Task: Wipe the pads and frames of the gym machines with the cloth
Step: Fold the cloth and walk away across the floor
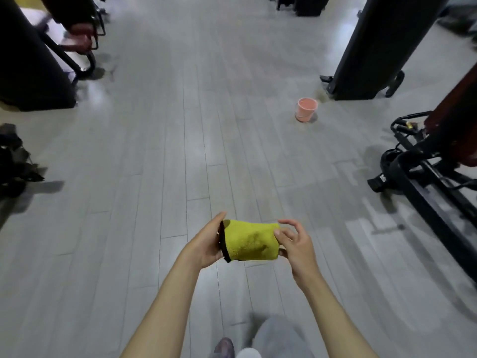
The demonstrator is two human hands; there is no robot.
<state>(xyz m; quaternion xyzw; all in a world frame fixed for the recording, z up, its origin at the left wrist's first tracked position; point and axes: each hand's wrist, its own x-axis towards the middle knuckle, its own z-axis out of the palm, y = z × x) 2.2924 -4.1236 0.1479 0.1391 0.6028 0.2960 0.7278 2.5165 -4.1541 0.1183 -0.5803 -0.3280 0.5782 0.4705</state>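
I judged the wiping to be somewhere between machines: the cloth [249, 241] was in my hands over open floor [160, 156], touching no pad and no frame, and nothing showed which machines were already clean, so I could not say how much was left.

Going left to right, one black machine [31, 63] stood at the far left, with a reddish pad [80, 38] on its frame. Below it lay one dark heap [14, 156] that I could not make out. In the middle, my left hand [206, 244] cupped the black-edged end of the one yellow cloth, its fingers closed on it. My right hand [296, 244] pinched the other end between thumb and forefinger, the remaining fingers spread loose. The cloth was folded or rolled between them, held in the air.

Further right one pink bucket [306, 109] sat on the floor, near the foot of a black upright frame [374, 47]. At the right edge stood another machine [426, 171] with black tubes low down. More black equipment at the top edge was too cropped to count.
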